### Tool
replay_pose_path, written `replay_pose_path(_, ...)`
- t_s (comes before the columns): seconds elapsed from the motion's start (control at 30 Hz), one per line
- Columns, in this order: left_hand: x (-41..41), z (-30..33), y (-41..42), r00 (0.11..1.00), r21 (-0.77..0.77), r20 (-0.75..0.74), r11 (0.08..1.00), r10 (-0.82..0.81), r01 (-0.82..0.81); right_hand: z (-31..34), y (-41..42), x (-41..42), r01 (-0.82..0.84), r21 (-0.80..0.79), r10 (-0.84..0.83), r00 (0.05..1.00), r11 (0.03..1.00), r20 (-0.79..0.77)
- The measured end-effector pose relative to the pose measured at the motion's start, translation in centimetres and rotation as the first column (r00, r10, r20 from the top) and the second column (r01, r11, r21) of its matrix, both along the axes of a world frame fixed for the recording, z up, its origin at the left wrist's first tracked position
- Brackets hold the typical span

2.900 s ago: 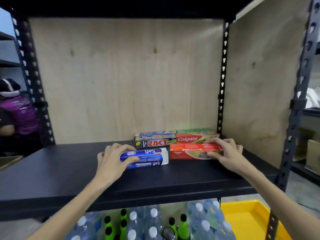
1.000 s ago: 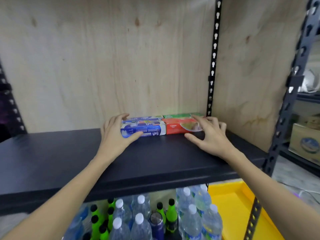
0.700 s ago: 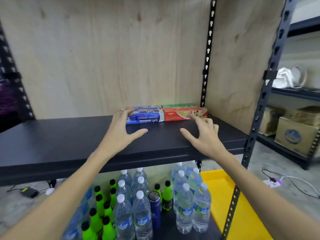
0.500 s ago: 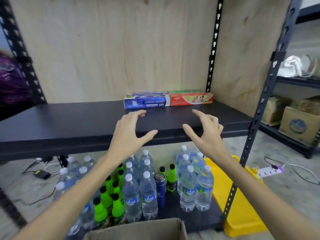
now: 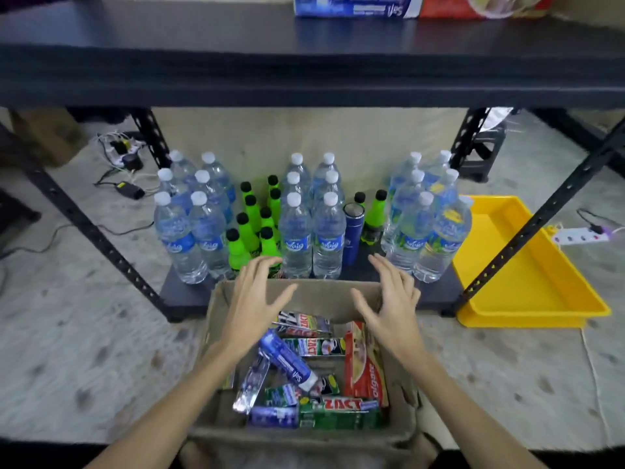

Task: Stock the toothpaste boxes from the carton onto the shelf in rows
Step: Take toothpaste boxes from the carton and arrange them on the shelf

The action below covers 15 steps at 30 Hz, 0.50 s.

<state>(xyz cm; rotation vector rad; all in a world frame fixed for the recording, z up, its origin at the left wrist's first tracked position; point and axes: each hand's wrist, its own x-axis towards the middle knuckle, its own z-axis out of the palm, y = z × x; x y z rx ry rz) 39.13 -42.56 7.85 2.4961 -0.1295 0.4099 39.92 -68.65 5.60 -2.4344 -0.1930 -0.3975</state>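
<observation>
Cardboard carton (image 5: 216, 336) holds jumbled toothpaste boxes (image 5: 363, 363); left hand (image 5: 253, 306) and right hand (image 5: 394, 309) hover above, fingers spread wide, empty.

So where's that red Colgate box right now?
In the head view, the red Colgate box lies inside the carton, along its right side, just below the right hand and beside the Zact boxes.

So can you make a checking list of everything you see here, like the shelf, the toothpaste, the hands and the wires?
Surface: dark shelf holds a blue box and a red box side by side.
Job's things: carton with mixed toothpaste boxes jumbled inside.
Clutter: water bottles, green bottles, yellow tray.
Grippers: left hand and right hand open, empty, above the carton.
Cables: power strip right, plugs left.
Surroundings: speckled floor.
</observation>
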Motion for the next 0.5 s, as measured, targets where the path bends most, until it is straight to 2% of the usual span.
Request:
replay_pose_path(0.1, -0.7, -5.1, 2.0, 0.986, 0.012, -0.165, 1.000, 0.028, -0.026, -5.2, 0.5, -0.8, -0.006, -0.044, 0.001, 0.993, 0.999, -0.117)
replay_pose_path(0.27, -1.0, -12.3, 4.0, 0.916, 0.079, -0.395, 0.992, -0.064, 0.103, -12.0, 1.3, -0.7, -0.107, -0.100, 0.073, 0.953, 0.989, -0.294)
replay_pose_path(0.5, -0.4, -18.2, 4.3, 0.811, 0.038, -0.563, 0.976, -0.156, 0.215, -18.6, 3.9, 2.5, -0.207, -0.112, 0.140, 0.891, 0.972, -0.432)
